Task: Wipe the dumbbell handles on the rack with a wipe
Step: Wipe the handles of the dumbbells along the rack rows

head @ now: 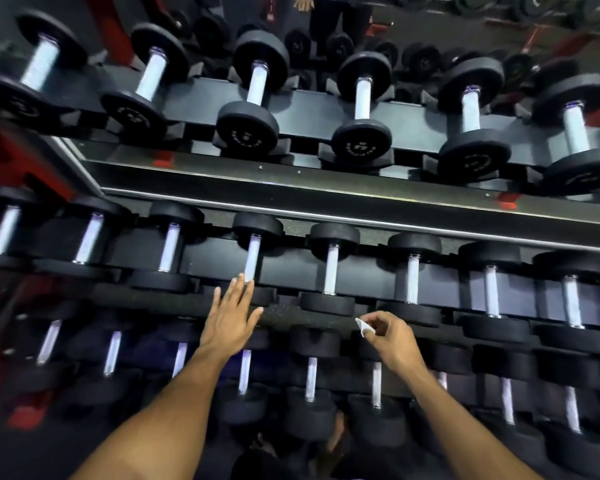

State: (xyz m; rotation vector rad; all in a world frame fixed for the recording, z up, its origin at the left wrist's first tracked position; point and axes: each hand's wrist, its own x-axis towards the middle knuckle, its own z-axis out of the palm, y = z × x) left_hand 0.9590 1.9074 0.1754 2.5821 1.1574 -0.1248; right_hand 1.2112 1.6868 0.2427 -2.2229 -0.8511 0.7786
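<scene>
Dumbbell rows [331,268] (mirror [326,46] behind)

Dim overall — brightest on chrome handles along the top rack tier [302,112], with a glare streak just below it; lowest tier shadowed, edges bowed and blurred.

Right hand [390,336] pinches wipe [363,325] — left hand [231,315] flat.
</scene>
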